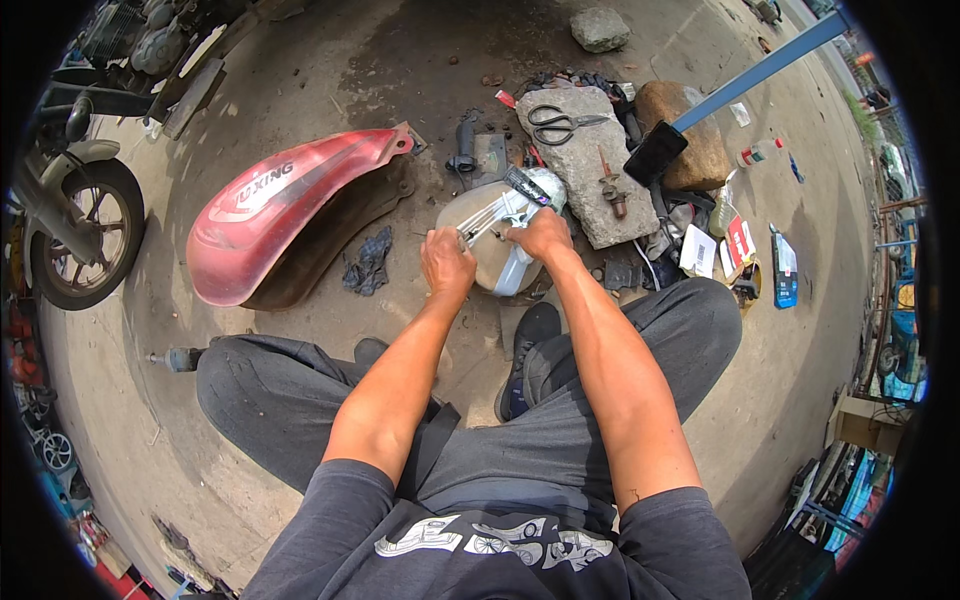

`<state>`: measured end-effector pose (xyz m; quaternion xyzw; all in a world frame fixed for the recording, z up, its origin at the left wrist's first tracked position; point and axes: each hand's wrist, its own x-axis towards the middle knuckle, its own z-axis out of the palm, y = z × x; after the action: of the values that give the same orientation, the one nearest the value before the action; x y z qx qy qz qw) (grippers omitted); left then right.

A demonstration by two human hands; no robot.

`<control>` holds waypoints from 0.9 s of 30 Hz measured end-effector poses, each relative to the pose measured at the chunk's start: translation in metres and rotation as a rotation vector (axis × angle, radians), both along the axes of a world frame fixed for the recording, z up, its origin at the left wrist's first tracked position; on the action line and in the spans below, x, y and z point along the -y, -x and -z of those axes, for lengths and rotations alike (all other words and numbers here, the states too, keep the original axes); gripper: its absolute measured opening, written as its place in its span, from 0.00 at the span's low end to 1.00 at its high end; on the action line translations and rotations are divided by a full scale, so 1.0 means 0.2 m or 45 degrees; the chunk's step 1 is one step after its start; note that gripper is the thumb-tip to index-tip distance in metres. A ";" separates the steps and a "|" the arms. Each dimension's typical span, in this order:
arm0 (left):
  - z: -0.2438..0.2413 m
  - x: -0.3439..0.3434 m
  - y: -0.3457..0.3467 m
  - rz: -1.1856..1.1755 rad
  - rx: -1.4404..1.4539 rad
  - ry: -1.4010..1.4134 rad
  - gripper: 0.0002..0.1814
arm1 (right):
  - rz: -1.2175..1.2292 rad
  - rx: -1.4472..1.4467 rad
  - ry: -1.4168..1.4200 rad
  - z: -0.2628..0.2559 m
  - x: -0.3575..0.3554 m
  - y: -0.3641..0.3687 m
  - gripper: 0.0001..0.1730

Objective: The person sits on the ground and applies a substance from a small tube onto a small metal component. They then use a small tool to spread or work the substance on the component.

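Between my shoes and the stone slab sits a tan rounded object (472, 214), with clear plastic and a pale strip along its side. Over it my left hand (448, 262) pinches the near end of a bundle of thin white strands (484, 219). My right hand (546, 236) grips a clear plastic packet (517, 196) with a dark printed label, at the strands' other end. A small shiny part shows by the right fingertips; what it is cannot be made out. The fingers hide part of the packet.
A red motorcycle fuel tank (255, 202) lies left. Scissors (562, 124) and a rusty metal part (612, 187) rest on the stone slab (577, 161). A phone (655, 154) on a blue bar (757, 71) overhangs from the right. A motorcycle wheel (86, 225) stands far left.
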<state>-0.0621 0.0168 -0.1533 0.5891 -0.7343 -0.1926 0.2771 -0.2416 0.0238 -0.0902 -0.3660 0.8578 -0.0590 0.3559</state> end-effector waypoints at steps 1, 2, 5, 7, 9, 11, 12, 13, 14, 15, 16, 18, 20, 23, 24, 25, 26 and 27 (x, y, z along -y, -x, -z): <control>0.00 0.00 0.00 -0.002 -0.006 0.003 0.07 | -0.013 0.001 0.008 0.00 0.00 0.01 0.35; 0.00 0.00 0.00 -0.005 -0.011 0.007 0.07 | -0.026 0.002 0.017 0.00 0.01 0.02 0.35; -0.01 0.00 0.00 -0.018 -0.004 -0.015 0.08 | 0.044 0.017 0.045 -0.03 0.04 0.08 0.35; -0.01 0.00 -0.01 -0.010 -0.015 -0.007 0.08 | 0.150 -0.036 0.091 -0.06 0.07 0.12 0.31; 0.00 0.00 -0.01 -0.006 -0.028 0.001 0.08 | 0.226 -0.143 0.166 -0.03 0.10 0.21 0.22; 0.00 0.01 -0.01 -0.007 -0.041 0.014 0.09 | 0.193 -0.217 0.282 0.03 0.11 0.28 0.18; 0.00 0.01 -0.02 -0.011 -0.046 0.019 0.09 | 0.175 -0.254 0.340 0.05 0.11 0.30 0.16; 0.01 0.01 -0.02 -0.016 -0.052 0.025 0.09 | 0.161 -0.267 0.370 0.08 0.11 0.31 0.15; 0.01 0.01 -0.02 -0.020 -0.057 0.030 0.09 | 0.146 -0.280 0.400 0.10 0.11 0.32 0.15; 0.00 0.01 -0.02 -0.023 -0.083 0.033 0.09 | 0.130 -0.291 0.429 0.11 0.11 0.32 0.14; -0.01 0.01 -0.02 -0.026 -0.110 0.035 0.09 | 0.114 -0.290 0.461 0.11 0.11 0.31 0.14; -0.03 0.02 -0.02 -0.038 -0.165 0.054 0.09 | 0.084 -0.290 0.528 0.12 0.11 0.31 0.14; -0.04 0.02 -0.01 -0.056 -0.222 0.087 0.09 | -0.025 -0.310 0.508 0.14 0.11 0.29 0.13; -0.07 0.03 0.00 -0.084 -0.266 0.065 0.08 | -0.062 -0.359 0.394 0.15 0.13 0.28 0.10; -0.08 0.04 -0.01 -0.079 -0.269 0.071 0.08 | -0.031 -0.362 0.351 0.17 0.14 0.26 0.11; -0.09 0.04 0.00 -0.077 -0.291 0.069 0.08 | 0.001 -0.366 0.307 0.17 0.15 0.25 0.11; -0.10 0.04 0.01 -0.076 -0.314 0.066 0.08 | -0.031 -0.361 0.262 0.17 0.15 0.26 0.11; -0.11 0.05 0.00 -0.081 -0.326 0.067 0.08 | -0.029 -0.367 0.262 0.18 0.16 0.25 0.11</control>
<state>-0.0613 0.0069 -0.1314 0.5752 -0.6785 -0.2380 0.3900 -0.2911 -0.0074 -0.1253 -0.4148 0.8853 -0.0893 0.1904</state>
